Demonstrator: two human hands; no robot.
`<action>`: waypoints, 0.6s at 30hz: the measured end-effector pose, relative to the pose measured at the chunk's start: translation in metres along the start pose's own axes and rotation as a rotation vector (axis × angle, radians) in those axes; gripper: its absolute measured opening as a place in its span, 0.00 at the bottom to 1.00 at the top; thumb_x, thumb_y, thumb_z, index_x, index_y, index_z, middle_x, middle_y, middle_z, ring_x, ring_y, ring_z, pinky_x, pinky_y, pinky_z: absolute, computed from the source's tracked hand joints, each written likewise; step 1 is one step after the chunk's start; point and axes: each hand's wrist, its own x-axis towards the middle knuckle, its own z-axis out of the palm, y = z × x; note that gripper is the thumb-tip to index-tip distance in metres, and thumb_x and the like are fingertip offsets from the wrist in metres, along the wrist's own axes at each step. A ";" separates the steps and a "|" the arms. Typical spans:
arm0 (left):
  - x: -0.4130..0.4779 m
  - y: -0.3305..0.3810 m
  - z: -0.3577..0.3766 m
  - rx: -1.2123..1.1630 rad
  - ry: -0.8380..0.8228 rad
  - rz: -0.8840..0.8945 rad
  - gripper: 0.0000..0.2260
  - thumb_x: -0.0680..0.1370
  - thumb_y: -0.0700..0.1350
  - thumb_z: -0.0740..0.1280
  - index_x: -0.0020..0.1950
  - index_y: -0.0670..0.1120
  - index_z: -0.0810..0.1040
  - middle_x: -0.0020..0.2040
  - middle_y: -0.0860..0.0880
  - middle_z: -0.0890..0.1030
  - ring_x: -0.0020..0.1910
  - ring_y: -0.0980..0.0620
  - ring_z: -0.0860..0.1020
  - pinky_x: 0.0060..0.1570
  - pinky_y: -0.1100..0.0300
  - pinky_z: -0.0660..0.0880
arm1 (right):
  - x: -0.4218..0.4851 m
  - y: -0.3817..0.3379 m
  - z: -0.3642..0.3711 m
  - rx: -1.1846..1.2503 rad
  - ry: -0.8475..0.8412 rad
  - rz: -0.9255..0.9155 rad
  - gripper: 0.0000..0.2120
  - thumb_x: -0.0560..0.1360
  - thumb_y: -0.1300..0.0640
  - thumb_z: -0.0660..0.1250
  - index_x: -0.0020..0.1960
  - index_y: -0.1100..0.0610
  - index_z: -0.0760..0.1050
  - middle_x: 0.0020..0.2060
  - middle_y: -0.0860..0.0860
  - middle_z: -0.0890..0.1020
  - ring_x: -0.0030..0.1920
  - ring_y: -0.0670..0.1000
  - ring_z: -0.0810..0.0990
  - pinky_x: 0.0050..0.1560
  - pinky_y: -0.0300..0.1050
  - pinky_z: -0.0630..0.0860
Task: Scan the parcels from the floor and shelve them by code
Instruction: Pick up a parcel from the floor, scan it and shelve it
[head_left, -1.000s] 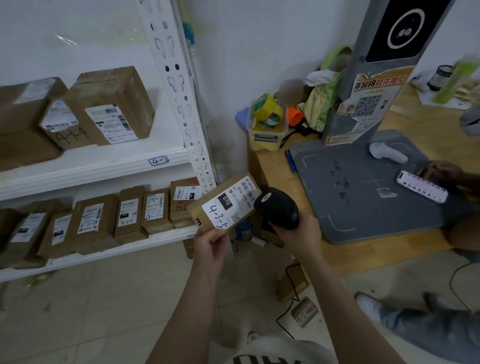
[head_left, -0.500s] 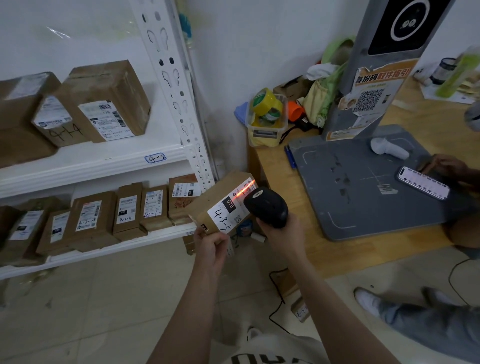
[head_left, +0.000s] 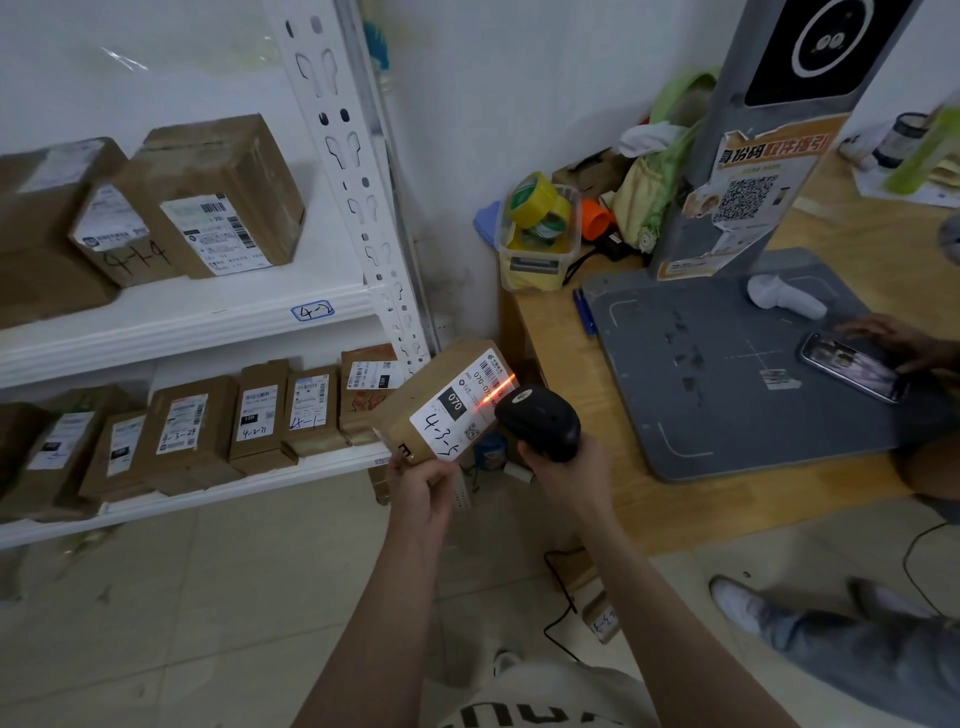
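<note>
My left hand (head_left: 422, 488) grips the lower corner of a small brown parcel (head_left: 415, 400) with a white label handwritten 4-3-5. My right hand (head_left: 569, 470) holds a black handheld scanner (head_left: 537, 421) close to the label's right end. A red scan line lies across the label's barcode. The white shelf rack (head_left: 208, 312) stands to the left. Its upper shelf, tagged 4-2, carries large brown boxes (head_left: 218, 197). The lower shelf holds a row of several small labelled parcels (head_left: 260, 410).
A wooden desk (head_left: 597, 499) on the right bears a grey scan station (head_left: 727, 364), a tub of tape rolls (head_left: 537, 234) and a white scanner (head_left: 784, 296). Another person's hand (head_left: 893, 338) rests by a phone (head_left: 852, 366); their legs are lower right. A small parcel (head_left: 602, 618) and a cable lie on the floor.
The scanner's red line has come on across the parcel's label, which was unlit a second ago. Parcel and scanner have shifted slightly left and down in view.
</note>
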 end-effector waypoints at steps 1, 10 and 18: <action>-0.001 0.000 0.001 -0.007 0.003 0.003 0.33 0.71 0.20 0.58 0.74 0.39 0.67 0.67 0.36 0.77 0.61 0.40 0.79 0.49 0.56 0.83 | 0.000 -0.001 0.000 0.033 0.001 0.000 0.06 0.71 0.53 0.76 0.44 0.53 0.79 0.35 0.47 0.82 0.38 0.46 0.82 0.38 0.47 0.80; -0.010 -0.002 0.004 -0.120 -0.025 -0.046 0.23 0.76 0.26 0.63 0.71 0.39 0.73 0.62 0.41 0.82 0.64 0.43 0.79 0.49 0.58 0.83 | 0.017 0.023 -0.014 0.210 0.173 0.112 0.03 0.75 0.61 0.71 0.48 0.57 0.77 0.37 0.49 0.80 0.40 0.51 0.80 0.36 0.41 0.72; -0.014 0.000 0.002 -0.122 -0.008 -0.035 0.22 0.77 0.26 0.62 0.71 0.37 0.73 0.64 0.39 0.81 0.63 0.43 0.80 0.47 0.58 0.83 | 0.050 0.088 -0.035 -0.215 0.075 0.337 0.13 0.74 0.65 0.63 0.59 0.63 0.74 0.50 0.60 0.80 0.50 0.61 0.79 0.48 0.54 0.78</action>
